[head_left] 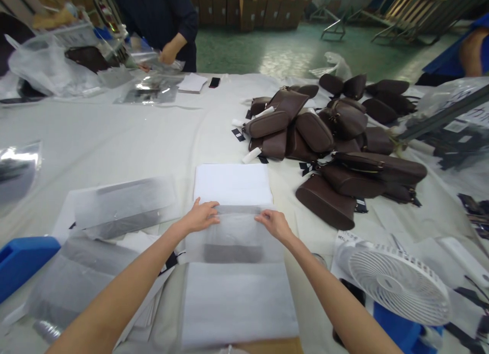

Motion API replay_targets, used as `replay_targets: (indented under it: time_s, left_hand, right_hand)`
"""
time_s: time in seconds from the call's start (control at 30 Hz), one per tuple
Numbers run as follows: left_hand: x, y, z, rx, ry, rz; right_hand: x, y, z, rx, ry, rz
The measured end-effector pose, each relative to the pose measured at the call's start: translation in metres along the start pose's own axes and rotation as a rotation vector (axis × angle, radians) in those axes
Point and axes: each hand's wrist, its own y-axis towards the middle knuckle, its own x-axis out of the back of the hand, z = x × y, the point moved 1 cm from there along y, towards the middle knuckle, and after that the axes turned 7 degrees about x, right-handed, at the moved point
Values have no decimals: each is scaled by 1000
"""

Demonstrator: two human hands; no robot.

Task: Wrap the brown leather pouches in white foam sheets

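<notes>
In front of me a grey flat piece lies under thin translucent white paper (233, 232). My left hand (201, 215) rests on the left end of its far edge, fingers stretched out and apart. At the right end of that edge, my right hand (273, 223) pinches the paper between thumb and fingertips. Just beyond both hands is a stack of white paper sheets (232, 181). Nearer to me, another white sheet stack (239, 303) lies flat. To the left, a similar grey piece in translucent paper (126, 201) lies on the table.
Brown leather-look bags (305, 125) with tags are piled at the right. A white fan (397, 282) stands at the near right, and a blue object (25, 262) lies at the left edge. Across the table (153, 135), a person in dark clothing (156, 23) handles clear plastic.
</notes>
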Motion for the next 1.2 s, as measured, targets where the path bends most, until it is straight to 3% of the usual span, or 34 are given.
replay_targets:
  time_s: [0.07, 0.13, 0.23, 0.3, 0.37, 0.43, 0.5, 0.57, 0.67, 0.77, 0.83, 0.93, 1.03, 1.13, 1.2]
  left_hand:
    - [0, 1, -1, 23, -20, -7]
    - [-1, 0, -2, 35, -35, -15]
    - [-1, 1, -2, 28, -58, -23]
    - [3, 2, -2, 29, -58, -12]
    - [11, -1, -4, 28, -23, -6]
    - [20, -9, -13, 64, 58, -116]
    - [21, -24, -29, 119, 143, -323]
    - [6, -38, -51, 102, 193, -446]
    - [-42, -50, -79, 28, 253, -388]
    - [-86, -47, -82, 130, 374, -392]
    - [-99, -43, -75, 156, 414, -382]
    - [-97, -44, -61, 137, 424, -365]
    - [-93, -46, -44, 92, 425, -386]
    - [-97, -43, -28, 39, 417, -405]
    - [-100, -42, -21, 20, 405, -424]
  right_hand:
    - [4, -4, -3, -29, -93, -19]
    - [8, -12, 4, -17, -254, -157]
    - [2, -23, 32, 237, -405, -360]
    - [-13, -28, 52, 480, -403, -302]
    - [-34, -29, 66, 597, -389, -192]
    - [-54, -28, 70, 575, -386, -136]
    - [-67, -26, 68, 531, -390, -122]
    - [-74, -24, 64, 521, -394, -114]
    - [-75, -19, 59, 534, -396, -105]
    - [-72, -17, 52, 495, -399, -105]
    - [-66, -26, 40, 382, -384, -135]
    - [-48, -74, 9, 193, -322, -240]
    - [-16, -166, -36, -13, -228, -461]
    - [21, -279, -85, -552, -94, -862]
    - [37, -343, -113, -927, 72, -992]
